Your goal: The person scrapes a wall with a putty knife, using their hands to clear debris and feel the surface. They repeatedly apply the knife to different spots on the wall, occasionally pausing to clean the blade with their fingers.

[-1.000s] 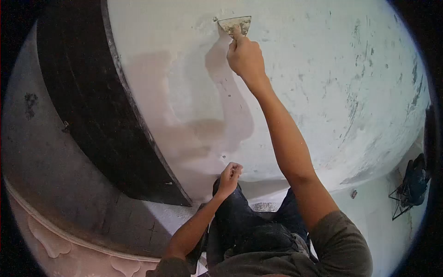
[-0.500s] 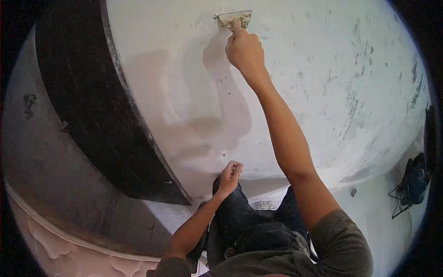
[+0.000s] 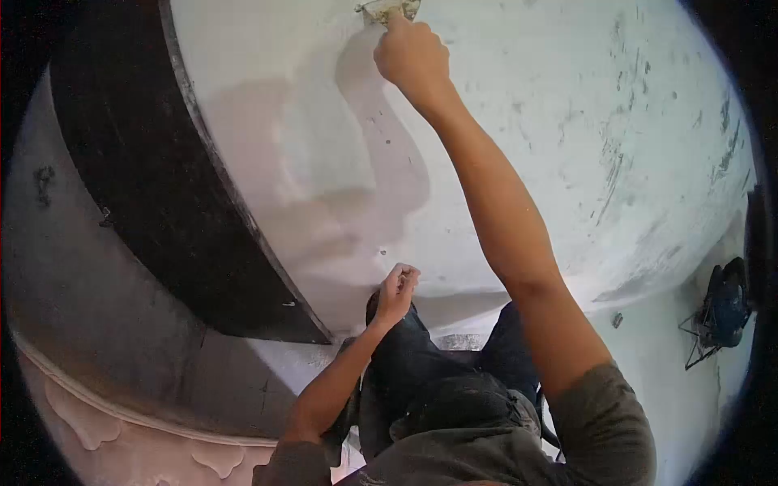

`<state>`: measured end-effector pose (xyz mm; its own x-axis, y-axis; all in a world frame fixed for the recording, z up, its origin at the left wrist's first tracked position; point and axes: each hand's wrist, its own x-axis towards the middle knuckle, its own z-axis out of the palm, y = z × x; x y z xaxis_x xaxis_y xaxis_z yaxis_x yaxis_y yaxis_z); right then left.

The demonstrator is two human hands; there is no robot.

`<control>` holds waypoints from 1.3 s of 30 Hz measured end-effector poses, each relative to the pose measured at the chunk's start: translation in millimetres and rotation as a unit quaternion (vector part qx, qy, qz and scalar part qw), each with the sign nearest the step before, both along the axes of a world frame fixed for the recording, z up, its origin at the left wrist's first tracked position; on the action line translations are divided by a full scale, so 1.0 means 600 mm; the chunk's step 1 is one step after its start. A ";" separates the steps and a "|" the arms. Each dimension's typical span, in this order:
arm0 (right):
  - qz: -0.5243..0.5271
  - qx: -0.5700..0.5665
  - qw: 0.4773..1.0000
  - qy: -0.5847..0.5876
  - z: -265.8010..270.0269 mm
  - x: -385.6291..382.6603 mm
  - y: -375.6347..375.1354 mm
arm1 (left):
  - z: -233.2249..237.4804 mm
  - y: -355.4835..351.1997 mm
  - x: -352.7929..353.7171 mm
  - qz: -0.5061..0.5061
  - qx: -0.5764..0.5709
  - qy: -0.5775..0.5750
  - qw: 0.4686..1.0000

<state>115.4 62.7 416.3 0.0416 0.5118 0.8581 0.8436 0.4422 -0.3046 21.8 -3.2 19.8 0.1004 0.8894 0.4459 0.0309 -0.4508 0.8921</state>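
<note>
At the top of the view my right hand (image 3: 413,58) is wrapped round a putty knife (image 3: 391,10), its stained blade against the white wall (image 3: 502,121). Part of the blade lies behind my fingers and near the frame's edge. My left hand (image 3: 397,292) hangs low by my knee, in front of the wall's lower part, with its fingers curled in; whether anything is inside them is hidden. Grey smudges and small dark specks mark the wall, and the shadow of my right arm falls on it.
A dark panel (image 3: 162,162) with a pale edge runs down the left side. Beyond it is a grey surface (image 3: 105,283) with a curved rim. At the right stands a dark object with thin legs (image 3: 721,312). A small lump (image 3: 617,320) lies on the pale floor.
The view has shifted a little, so the wall marks sit lower left or higher up. My right hand and the putty knife appear higher and further left, near the top edge.
</note>
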 end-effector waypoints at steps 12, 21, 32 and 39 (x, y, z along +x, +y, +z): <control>0.039 0.000 0.999 0.035 0.013 -0.003 0.008 | 0.014 -0.008 -0.003 0.001 -0.008 0.011 1.000; 0.016 -0.009 1.000 0.020 -0.003 0.001 0.012 | -0.001 0.013 -0.003 0.000 -0.003 -0.017 1.000; -0.010 -0.010 1.000 0.002 -0.004 -0.006 0.009 | -0.003 0.015 -0.002 0.000 0.002 -0.013 1.000; -0.005 0.002 1.000 0.018 -0.005 -0.015 0.007 | 0.008 0.003 -0.005 0.005 0.008 0.025 1.000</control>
<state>106.7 67.1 413.2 0.0783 0.5075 0.8581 0.8364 0.4349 -0.3335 18.5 -1.5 24.9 0.1130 0.8838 0.4540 0.0795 -0.4635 0.8825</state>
